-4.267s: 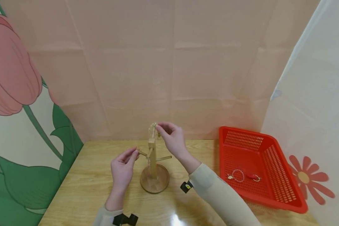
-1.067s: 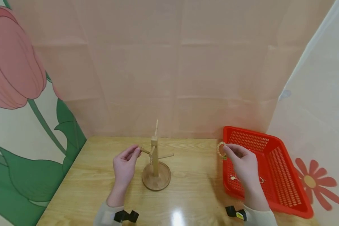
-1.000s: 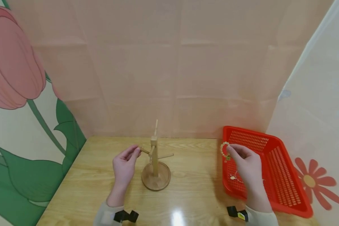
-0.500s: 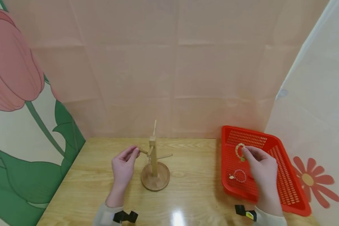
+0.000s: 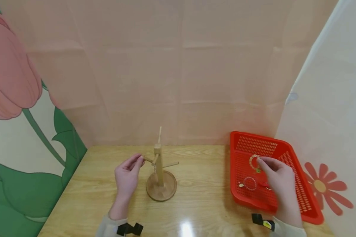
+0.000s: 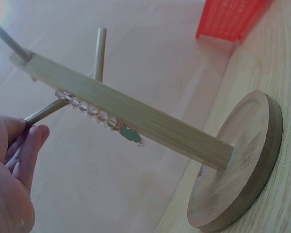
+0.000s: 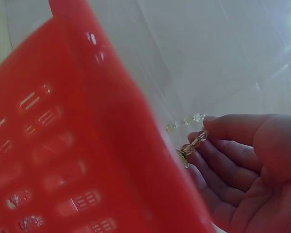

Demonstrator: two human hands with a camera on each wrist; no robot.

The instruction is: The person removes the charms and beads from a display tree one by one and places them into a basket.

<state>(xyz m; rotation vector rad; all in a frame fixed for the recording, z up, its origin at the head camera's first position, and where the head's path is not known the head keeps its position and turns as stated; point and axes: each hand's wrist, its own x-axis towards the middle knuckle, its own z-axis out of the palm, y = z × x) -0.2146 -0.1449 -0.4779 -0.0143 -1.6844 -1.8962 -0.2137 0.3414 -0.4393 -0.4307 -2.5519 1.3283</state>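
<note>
My left hand pinches the end of one peg of a wooden jewelry stand, which has a round base. On that peg hangs a clear pinkish beaded bracelet with a green charm. Over the red basket, my right hand holds a yellowish beaded bracelet between thumb and fingers; a green charm dangles from it. In the right wrist view the basket wall hides part of this bracelet.
The red plastic basket stands at the right of the wooden table. Inside lie a pale bracelet with a light charm and a red item partly behind my right hand. The stand's upper and right pegs bear nothing.
My right hand has taken the yellowish bracelet from the stand's top peg and carried it right, then over and lower toward the basket. My left hand keeps pinching the peg.
</note>
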